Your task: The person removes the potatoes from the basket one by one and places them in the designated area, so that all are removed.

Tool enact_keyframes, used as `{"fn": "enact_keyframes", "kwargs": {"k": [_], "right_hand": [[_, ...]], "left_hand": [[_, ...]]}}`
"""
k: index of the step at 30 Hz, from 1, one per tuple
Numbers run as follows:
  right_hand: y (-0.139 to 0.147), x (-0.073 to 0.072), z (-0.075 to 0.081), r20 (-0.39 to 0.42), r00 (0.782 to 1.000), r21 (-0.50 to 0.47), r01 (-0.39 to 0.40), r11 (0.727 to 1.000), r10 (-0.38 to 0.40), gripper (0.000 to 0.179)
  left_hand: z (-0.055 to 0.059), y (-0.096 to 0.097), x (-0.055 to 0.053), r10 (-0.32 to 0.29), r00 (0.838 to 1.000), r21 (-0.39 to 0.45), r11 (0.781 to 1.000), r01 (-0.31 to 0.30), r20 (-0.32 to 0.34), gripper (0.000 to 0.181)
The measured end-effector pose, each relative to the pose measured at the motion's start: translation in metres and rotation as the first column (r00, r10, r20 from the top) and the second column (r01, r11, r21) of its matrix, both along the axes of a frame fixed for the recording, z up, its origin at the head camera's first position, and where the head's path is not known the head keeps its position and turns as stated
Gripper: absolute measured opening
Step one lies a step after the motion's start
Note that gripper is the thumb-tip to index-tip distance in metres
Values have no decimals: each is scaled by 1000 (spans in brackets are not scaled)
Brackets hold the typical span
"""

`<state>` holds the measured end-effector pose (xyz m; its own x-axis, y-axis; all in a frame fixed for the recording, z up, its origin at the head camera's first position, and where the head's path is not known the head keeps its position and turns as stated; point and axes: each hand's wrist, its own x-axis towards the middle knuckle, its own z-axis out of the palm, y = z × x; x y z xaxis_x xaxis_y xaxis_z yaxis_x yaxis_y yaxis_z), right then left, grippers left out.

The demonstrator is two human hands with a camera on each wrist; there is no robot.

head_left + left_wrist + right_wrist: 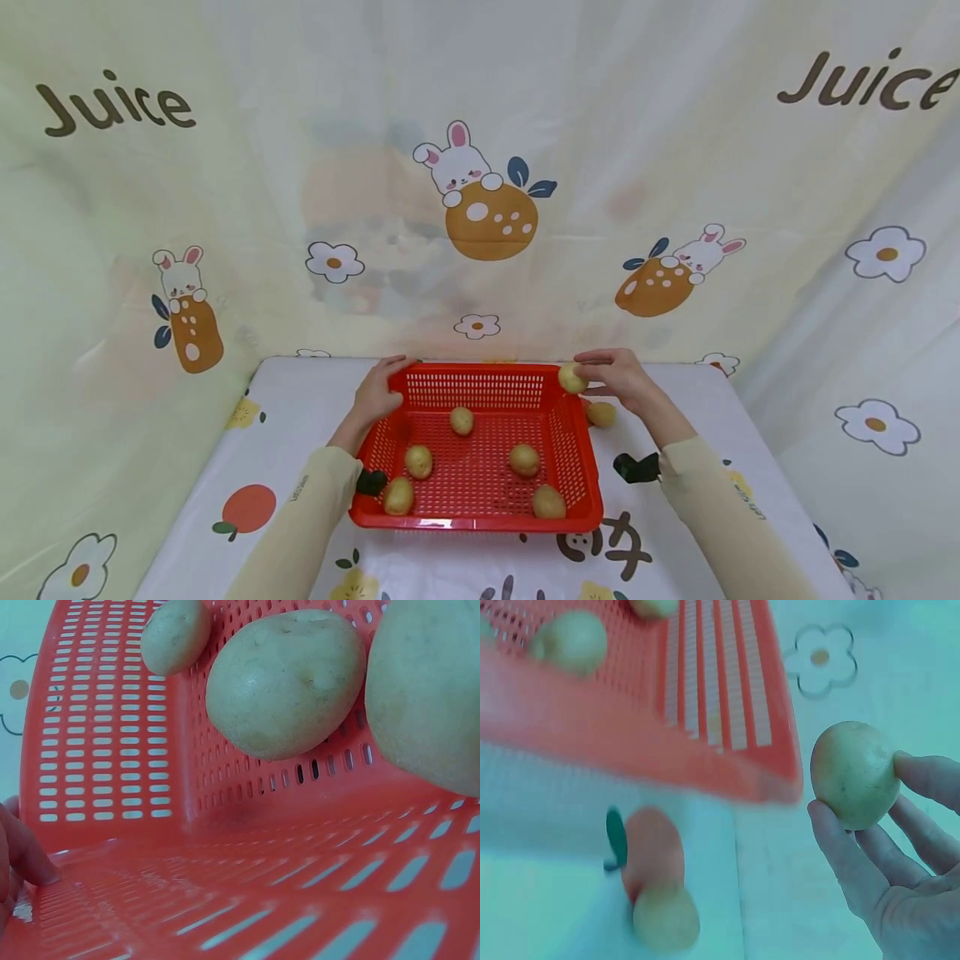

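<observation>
A red plastic basket (pixel 480 523) with slotted walls holds several potatoes, among them a potato (pixel 524 460) at the right, a small potato (pixel 462 421) near the back and a large potato (pixel 286 684) close to the left wall. My left hand (pixel 377 392) grips the rim at the back left corner, its fingertips showing at the edge in the left wrist view. Between thumb and fingers, my right hand (pixel 618 379) pinches a round, pale potato (pixel 855 775). That potato is just outside the basket's corner in the right wrist view and overlaps the back right corner in the head view.
Another potato (pixel 601 414) lies on the table outside the basket's right wall, beside a printed red fruit (pixel 654 847). A patterned white cloth (pixel 285 417) covers the table. Printed curtains (pixel 390 317) hang behind and at both sides.
</observation>
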<state>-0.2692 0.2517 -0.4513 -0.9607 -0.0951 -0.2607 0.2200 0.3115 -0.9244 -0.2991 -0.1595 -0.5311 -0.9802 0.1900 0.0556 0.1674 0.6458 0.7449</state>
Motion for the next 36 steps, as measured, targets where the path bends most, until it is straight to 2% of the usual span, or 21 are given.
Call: {"fn": "enact_keyframes", "kwargs": {"k": [8, 14, 22, 29, 31, 36], "right_hand": [[44, 7, -6, 14, 999, 66, 46, 997, -47, 49], [70, 12, -23, 62, 992, 72, 108, 992, -112, 53], [104, 27, -52, 140, 959, 4, 248, 969, -247, 55], [117, 33, -72, 210, 916, -8, 350, 937, -341, 57], [118, 34, -77, 219, 907, -5, 371, 929, -361, 56], [118, 35, -89, 219, 902, 23, 375, 927, -371, 53]], "left_hand": [[0, -1, -1, -12, 1000, 13, 1000, 12, -10, 69], [-2, -1, -2, 7, 1000, -1, 1000, -7, 4, 69], [-2, -1, -2, -6, 1000, -27, 1000, 6, -20, 67], [-1, -1, -2, 2, 1000, -14, 1000, -2, -22, 67], [-1, -1, -2, -2, 1000, -14, 1000, 2, -25, 67], [-1, -1, -1, -8, 999, -5, 1000, 8, -32, 67]]}}
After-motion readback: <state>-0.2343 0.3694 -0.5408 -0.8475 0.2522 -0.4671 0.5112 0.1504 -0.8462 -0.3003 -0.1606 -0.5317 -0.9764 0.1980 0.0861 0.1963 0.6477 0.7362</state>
